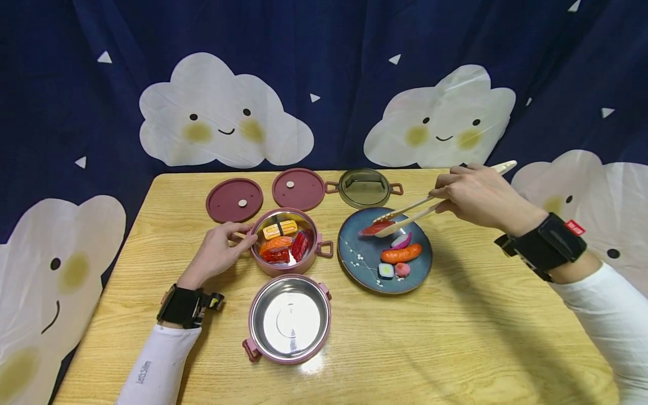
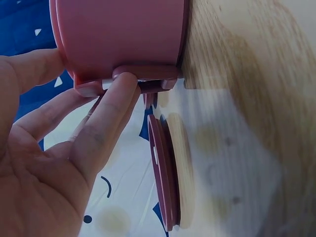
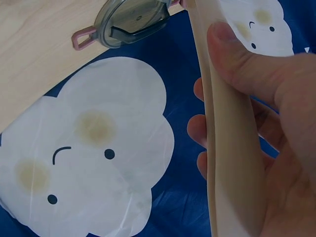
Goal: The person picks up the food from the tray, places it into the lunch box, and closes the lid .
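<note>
On the table (image 1: 455, 337), the right hand (image 1: 478, 194) reaches over the blue plate (image 1: 356, 256), fingers pinching wooden tongs (image 1: 435, 203) that grip a red slice (image 1: 376, 228). Left of the plate, the left hand (image 1: 215, 253) steadies the pink pot (image 1: 286, 267), fingers relaxed against its handle (image 2: 143, 74). Its thumb is hidden.

My desk (image 1: 455, 337) is pale wood grain. The pot (image 1: 286, 267) by my left hand (image 1: 217, 253) is dusty pink, steel inside, as is the near pot (image 1: 289, 318). My tongs (image 1: 405, 216) are beige, pinching a red slice (image 1: 374, 228) over a dark blue speckled plate (image 1: 364, 264). The curtain (image 1: 329, 67) is navy with white smiling clouds.
</note>
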Action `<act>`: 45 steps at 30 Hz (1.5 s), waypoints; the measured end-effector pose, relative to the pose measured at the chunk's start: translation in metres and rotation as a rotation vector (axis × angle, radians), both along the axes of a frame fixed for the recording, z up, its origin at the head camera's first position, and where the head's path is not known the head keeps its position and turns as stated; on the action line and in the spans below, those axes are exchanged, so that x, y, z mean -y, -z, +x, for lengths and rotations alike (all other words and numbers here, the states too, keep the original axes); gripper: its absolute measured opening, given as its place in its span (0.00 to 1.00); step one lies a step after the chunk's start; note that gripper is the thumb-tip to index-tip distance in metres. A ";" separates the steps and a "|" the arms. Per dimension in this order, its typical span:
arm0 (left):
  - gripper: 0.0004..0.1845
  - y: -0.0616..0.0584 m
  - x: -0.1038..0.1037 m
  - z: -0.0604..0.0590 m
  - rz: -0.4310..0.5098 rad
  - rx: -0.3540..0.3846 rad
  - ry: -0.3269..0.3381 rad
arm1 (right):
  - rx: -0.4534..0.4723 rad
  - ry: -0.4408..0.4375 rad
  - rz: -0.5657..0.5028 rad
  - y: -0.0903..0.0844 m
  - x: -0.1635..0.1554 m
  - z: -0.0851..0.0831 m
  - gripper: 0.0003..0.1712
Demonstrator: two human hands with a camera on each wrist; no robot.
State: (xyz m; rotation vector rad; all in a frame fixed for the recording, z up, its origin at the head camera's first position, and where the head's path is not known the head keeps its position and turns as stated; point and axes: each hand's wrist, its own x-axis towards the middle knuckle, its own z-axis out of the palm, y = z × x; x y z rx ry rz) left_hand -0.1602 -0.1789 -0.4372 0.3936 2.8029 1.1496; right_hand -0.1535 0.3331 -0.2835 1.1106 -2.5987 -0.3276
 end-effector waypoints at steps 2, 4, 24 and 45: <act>0.25 -0.001 0.000 0.001 0.000 0.007 -0.004 | -0.003 -0.005 -0.006 -0.001 0.002 0.001 0.16; 0.27 -0.003 0.001 0.002 -0.005 0.016 -0.008 | -0.007 -0.011 -0.012 -0.002 0.004 0.003 0.16; 0.16 -0.020 0.010 0.052 -0.002 0.069 0.079 | -0.081 -0.094 -0.030 -0.015 0.026 0.022 0.15; 0.16 -0.010 0.004 0.074 0.234 0.271 0.344 | -0.081 -0.175 -0.043 -0.025 0.060 0.051 0.19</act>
